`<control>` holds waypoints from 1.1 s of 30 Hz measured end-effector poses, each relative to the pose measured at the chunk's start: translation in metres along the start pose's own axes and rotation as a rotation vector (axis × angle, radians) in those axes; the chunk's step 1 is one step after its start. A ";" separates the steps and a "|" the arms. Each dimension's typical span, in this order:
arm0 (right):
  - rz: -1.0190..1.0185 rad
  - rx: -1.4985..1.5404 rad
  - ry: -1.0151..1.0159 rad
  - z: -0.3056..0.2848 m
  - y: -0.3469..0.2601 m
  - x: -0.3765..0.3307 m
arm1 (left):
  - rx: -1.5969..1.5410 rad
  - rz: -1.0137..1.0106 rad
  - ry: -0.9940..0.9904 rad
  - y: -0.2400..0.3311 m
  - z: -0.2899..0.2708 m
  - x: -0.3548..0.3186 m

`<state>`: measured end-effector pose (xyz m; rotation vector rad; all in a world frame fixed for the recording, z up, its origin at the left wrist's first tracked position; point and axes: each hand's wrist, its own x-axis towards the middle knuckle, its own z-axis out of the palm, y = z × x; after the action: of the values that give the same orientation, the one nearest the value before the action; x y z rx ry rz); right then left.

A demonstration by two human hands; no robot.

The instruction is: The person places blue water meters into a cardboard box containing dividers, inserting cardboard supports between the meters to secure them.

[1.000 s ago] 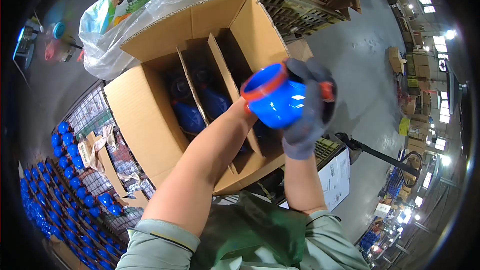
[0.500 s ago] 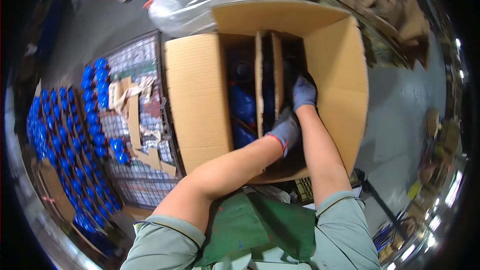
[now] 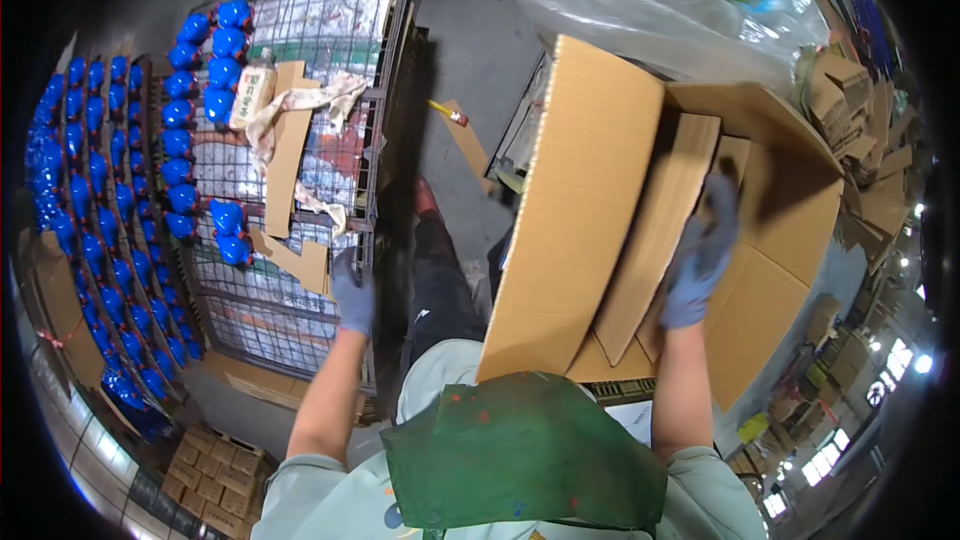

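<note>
Both my hands wear blue-grey gloves. My right hand (image 3: 703, 252) is inside the open cardboard box (image 3: 575, 190) at the right, its fingers stretched over the upright cardboard dividers (image 3: 672, 230); whether it presses on them is hard to see. My left hand (image 3: 352, 292) is at the near right edge of a wire-mesh rack (image 3: 235, 315), beside a torn cardboard piece (image 3: 308, 265). Its fingers are smeared by motion. Several shiny blue rounded items (image 3: 178, 143) stand in rows on the rack. What lies under the dividers is hidden.
On the rack are a white bottle (image 3: 254, 92), a stained rag (image 3: 300, 105) and a cardboard strip (image 3: 287, 165). More blue items fill racks at the far left. A large clear plastic bag (image 3: 650, 10) lies behind the box. Flattened cardboard (image 3: 865, 130) is heaped at the right.
My left hand has come out of the box and moved left to the rack. The right hand has lifted from deep in the box to its dividers. The view has turned left.
</note>
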<state>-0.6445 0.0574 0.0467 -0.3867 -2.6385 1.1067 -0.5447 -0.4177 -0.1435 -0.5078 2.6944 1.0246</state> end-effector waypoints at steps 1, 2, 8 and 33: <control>-0.177 -0.232 -0.260 0.021 -0.033 -0.014 | 0.161 -0.189 -0.003 -0.091 0.002 0.009; -0.052 -0.241 -0.379 0.050 -0.062 -0.035 | 0.216 -0.305 0.003 -0.143 -0.001 0.026; -0.108 -0.521 -0.321 0.088 -0.076 -0.049 | 0.638 -0.772 -0.201 -0.234 -0.006 0.099; 0.622 1.195 0.187 -0.029 -0.050 -0.120 | -0.014 1.038 -0.801 0.496 -0.070 0.040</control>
<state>-0.5299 0.0023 0.0871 -0.9429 -1.2860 2.3718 -0.7799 -0.1279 0.1926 1.1769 2.0798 1.0792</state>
